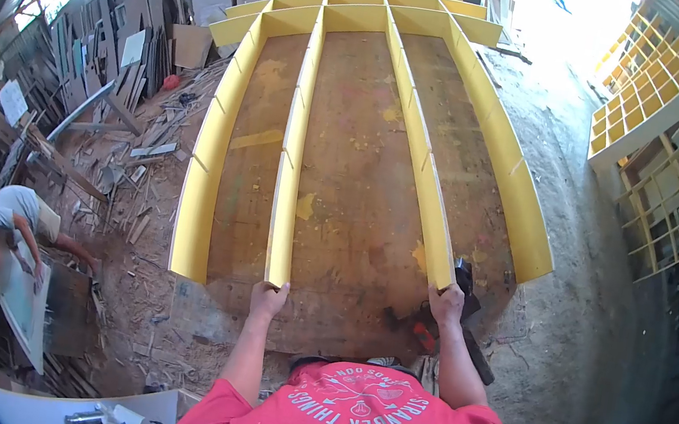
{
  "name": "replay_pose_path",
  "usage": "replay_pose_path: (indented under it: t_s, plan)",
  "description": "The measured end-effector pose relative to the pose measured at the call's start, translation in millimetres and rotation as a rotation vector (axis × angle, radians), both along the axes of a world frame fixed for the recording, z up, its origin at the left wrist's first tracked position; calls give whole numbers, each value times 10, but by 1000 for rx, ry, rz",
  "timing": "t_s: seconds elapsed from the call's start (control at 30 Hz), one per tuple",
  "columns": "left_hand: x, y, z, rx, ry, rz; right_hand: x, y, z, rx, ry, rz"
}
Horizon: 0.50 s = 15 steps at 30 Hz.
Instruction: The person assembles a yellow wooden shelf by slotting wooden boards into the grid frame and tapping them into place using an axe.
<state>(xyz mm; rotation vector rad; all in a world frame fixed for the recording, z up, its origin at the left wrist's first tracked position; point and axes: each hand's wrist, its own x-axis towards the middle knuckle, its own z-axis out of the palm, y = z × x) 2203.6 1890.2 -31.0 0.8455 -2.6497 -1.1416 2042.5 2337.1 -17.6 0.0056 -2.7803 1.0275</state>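
My left hand (269, 298) is closed around the near end of a long yellow board (287, 205), which stands on edge. My right hand (445, 303) grips the near end of another yellow board (426, 185) to the right. Two more long boards flank them, a left outer board (201, 193) and a right outer board (506, 166). Narrow slots show along the long boards. At the far end they cross two yellow crosspieces (349, 17). Beside my right hand lies a dark tool with a red part (424, 337), partly hidden by my forearm.
A stained brown worktable (351, 127) lies under the boards. At left, a person (17, 219) bends over a pale panel (27, 307) near wood scraps (139, 158) and leaning offcuts (103, 40). A yellow lattice frame (647, 90) stands at right.
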Motion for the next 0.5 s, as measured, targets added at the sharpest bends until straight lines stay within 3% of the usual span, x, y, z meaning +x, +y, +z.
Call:
replay_pose_path:
  t_s: [0.2, 0.23, 0.27, 0.3, 0.37, 0.43, 0.5]
  plan:
    - [90, -179, -136, 61, -58, -119, 345, -126, 40, -136, 42, -59]
    - [144, -259, -258, 199, 97, -111, 423, -158, 32, -195, 107, -54]
    - [238, -419, -291, 103, 93, -35, 468, -191, 32, -254, 176, -51]
    - [341, -624, -267, 5, 90, 42, 587, -223, 203, -270, 77, -64]
    - [681, -1080, -81, -129, 169, 725, 822, -271, 288, -214, 53, -130]
    - [838, -1464, -136, -221, 155, 805, 1006, -237, 259, -152, 29, -177]
    - [853, -1738, -311, -206, 304, 690, 1133, -236, 147, -116, 22, -146]
